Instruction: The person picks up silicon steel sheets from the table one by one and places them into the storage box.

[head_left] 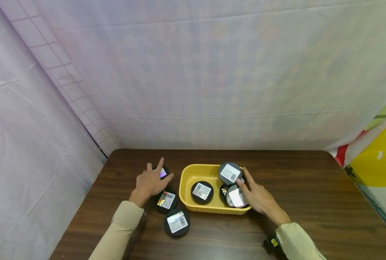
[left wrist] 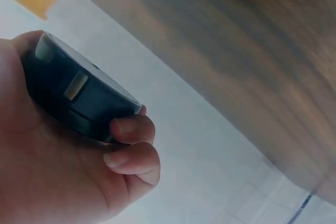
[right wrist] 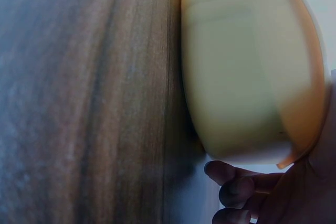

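Observation:
My left hand [head_left: 150,182] is over the left side of the table, its thumb and fingers around a flat round black container [left wrist: 79,87]. The container lies against the palm, with fingertips curled at its edge in the left wrist view. A yellow plastic bin [head_left: 187,177] stands at the middle of the table. At its right end is my right hand [head_left: 258,195], gripping the wall with the fingers outside and the thumb inside. That thumb overlaps the label of an upper black container [head_left: 228,172]. Below it lie other containers, one with a shiny silver label [head_left: 236,196], partly hidden.
Another black container [head_left: 202,192] lies flat in the bin's left half. Two more on the table, one [head_left: 167,200] by the bin's left end and one [head_left: 176,222] nearer the front. A small black object [head_left: 271,243] is by the right sleeve. White cloth [head_left: 212,90] hangs behind.

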Demonstrator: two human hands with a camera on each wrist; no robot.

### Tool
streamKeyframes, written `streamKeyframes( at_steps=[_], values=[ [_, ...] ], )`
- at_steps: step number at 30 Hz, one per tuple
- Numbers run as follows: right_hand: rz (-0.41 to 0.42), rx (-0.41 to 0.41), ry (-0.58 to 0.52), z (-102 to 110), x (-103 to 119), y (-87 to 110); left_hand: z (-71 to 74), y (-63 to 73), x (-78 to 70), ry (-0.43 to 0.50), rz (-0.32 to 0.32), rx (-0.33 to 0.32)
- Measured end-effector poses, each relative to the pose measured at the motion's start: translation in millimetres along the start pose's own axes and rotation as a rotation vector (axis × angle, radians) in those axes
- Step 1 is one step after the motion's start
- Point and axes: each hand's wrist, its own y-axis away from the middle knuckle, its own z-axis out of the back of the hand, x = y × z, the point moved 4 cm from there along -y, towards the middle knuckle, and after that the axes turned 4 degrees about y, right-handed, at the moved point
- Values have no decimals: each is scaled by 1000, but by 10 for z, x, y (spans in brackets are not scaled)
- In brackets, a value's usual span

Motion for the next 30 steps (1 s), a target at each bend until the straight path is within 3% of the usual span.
streamKeyframes(
  at_steps=[7,30],
  values=[
    [-3,1,-2,-5,-5,-2,51,37,-96,14,-31,-25],
    [-3,0,-6,-11,-8,-5,119,103,-294,23,-61,-23]
  ],
)
